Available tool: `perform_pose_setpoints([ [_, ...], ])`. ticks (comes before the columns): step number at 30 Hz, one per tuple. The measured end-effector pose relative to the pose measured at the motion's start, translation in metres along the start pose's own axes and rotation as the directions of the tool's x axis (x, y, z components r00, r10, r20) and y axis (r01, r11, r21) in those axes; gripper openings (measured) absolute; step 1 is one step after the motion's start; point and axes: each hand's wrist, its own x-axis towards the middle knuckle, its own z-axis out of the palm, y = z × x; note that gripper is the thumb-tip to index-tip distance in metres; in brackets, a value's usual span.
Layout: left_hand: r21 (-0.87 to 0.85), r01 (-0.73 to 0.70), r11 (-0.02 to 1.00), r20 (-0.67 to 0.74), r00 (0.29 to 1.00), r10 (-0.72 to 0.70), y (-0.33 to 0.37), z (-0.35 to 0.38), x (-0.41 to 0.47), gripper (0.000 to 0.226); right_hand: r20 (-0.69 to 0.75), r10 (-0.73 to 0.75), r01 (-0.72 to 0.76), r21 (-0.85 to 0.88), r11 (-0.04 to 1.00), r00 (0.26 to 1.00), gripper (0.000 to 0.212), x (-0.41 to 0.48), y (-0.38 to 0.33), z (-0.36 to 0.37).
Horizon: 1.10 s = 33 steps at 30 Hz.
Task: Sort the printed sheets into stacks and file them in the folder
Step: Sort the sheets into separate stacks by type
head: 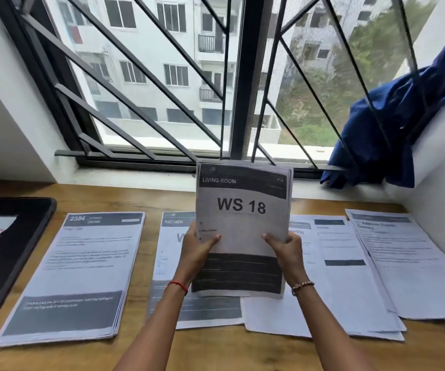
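Head view: a thin sheaf of white printed sheets [242,210], with a black band across its top and a black block at its bottom, is held up off the brown wooden counter [216,349] between both hands. It stands nearly upright, with its long axis vertical, the heading end up and the printed face towards the camera. The band reads "LIVING ROOM" and the large type below says "WS 18".

The left hand [198,250] pinches the sheaf's left edge with the thumb on the front. The right hand [285,249] pinches the right edge the same way.

Beneath the left hand a flat KITCHEN stack [172,236] lies on the counter. Further out to the left are a 2384 stack [77,274] and then a black folder [7,250].

Out from the right hand lie two overlapping stacks. The print on the nearer white stack [344,277] is blurred. The outer white stack [408,263] has a heading that seems to begin "Bathroom", but the rest is unclear.
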Motion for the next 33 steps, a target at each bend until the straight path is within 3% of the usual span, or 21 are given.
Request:
perform_pose_setpoints([
  [3, 0.115, 0.009, 0.993, -0.011, 1.000, -0.008, 0.000, -0.004, 0.010, 0.049, -0.026, 0.092, -0.093, -0.024, 0.995, 0.995, 0.024, 0.013, -0.001, -0.001],
  [7, 0.163, 0.155, 0.974, 0.051, 0.985, -0.165, -0.001, -0.014, 0.017, 0.059, 0.070, 0.348, -0.346, -0.033, 0.938, 0.935, 0.023, 0.023, 0.004, 0.001],
  [10, 0.255, 0.275, 0.927, -0.029, 0.961, -0.277, -0.015, -0.035, 0.012, 0.061, 0.120, 0.425, -0.410, -0.130, 0.903, 0.897, 0.026, 0.016, 0.016, 0.020],
  [16, 0.409, 0.343, 0.846, -0.293, 0.927, -0.234, -0.031, -0.084, -0.004, 0.049, 0.195, 0.309, -0.220, -0.375, 0.900, 0.931, 0.033, -0.007, 0.036, 0.085],
  [19, 0.514, 0.460, 0.724, -0.426, 0.870, -0.250, -0.030, -0.094, -0.006, 0.037, 0.231, 0.286, -0.136, -0.508, 0.851, 0.930, 0.034, -0.015, 0.044, 0.107],
  [27, 0.548, 0.462, 0.697, -0.444, 0.867, -0.225, -0.038, -0.095, -0.009, 0.021, 0.272, 0.276, -0.069, -0.585, 0.808, 0.922, 0.040, -0.024, 0.053, 0.123],
  [33, 0.537, 0.415, 0.734, -0.429, 0.884, -0.185, -0.038, -0.092, -0.012, 0.027, 0.261, 0.241, -0.034, -0.609, 0.792, 0.935, 0.039, -0.026, 0.056, 0.122],
])
